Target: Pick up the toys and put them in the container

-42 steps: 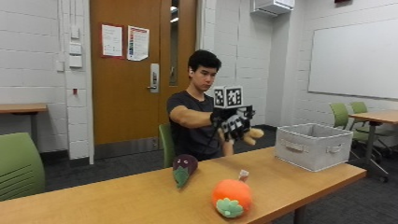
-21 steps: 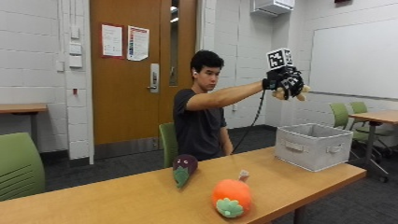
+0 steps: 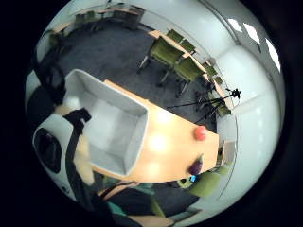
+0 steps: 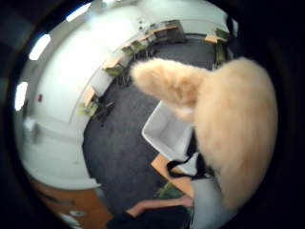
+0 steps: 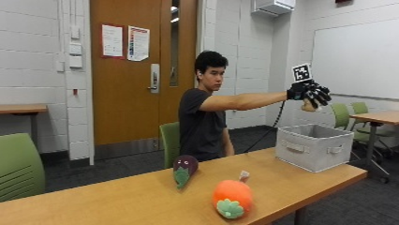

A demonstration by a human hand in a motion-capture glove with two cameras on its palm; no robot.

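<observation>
The person holds the gloved right hand [image 5: 310, 93] out at arm's length, directly above the grey fabric container [image 5: 314, 146] that stands at the end of the light wooden table [image 5: 124, 197]. The fingers are curled round a cream-coloured fuzzy plush toy [image 4: 224, 119]. In the thumb side palm view the toy fills the space next to the palm; in the outside view only a small cream part shows below the glove.

The hand is judged to be placed high over the container so that the toy falls into the open top on release. The little finger side palm view confirms this: the container's pale interior [image 3: 111, 125] lies straight below the palm.

Two toys are not yet collected. The orange plush fruit with a green leaf base [image 5: 232, 198] and the dark purple plush eggplant with a green cap [image 5: 184, 169] lie on the table, well apart from the hand and below it, on the side away from the container.
</observation>
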